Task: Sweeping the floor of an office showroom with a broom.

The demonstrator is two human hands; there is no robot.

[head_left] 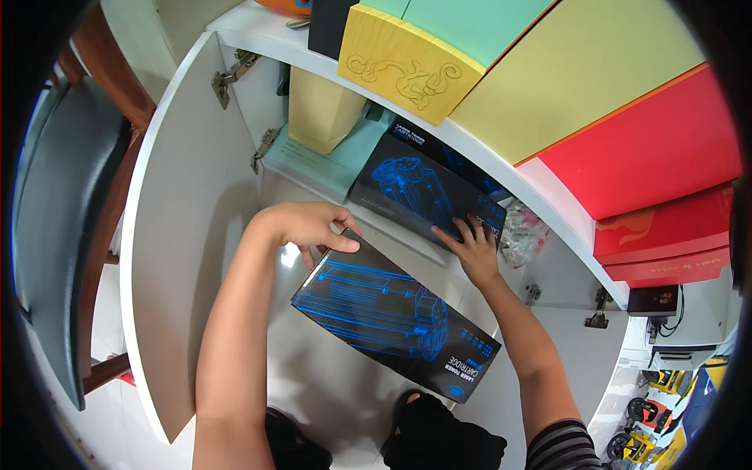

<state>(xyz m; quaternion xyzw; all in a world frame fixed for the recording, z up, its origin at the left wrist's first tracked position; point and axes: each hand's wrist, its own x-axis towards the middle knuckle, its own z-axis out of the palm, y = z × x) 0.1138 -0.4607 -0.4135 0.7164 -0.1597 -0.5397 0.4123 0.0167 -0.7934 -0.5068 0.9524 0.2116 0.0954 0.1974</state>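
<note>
Glossy black cardboard with blue line drawings covers the long rectangular box [392,313] I hold at the centre, slanting from far left to near right above the shiny pale floor [313,380]. My left hand [312,227] pinches its left end at the far corner, thumb on top and fingers around the end. My right hand [476,247] is spread, fingertips resting on the near right part of a matching dark box [415,184] inside the open white cabinet [178,211]. Beyond that, to the left, stands a tall cream paper bag [321,110]; to the right sits a crumpled clear plastic bag [523,235]. I judge the held box stiff, moderately heavy and slightly slick, its corners easily dented; a palm beneath its near right end would steady it better than one pinched corner.
</note>
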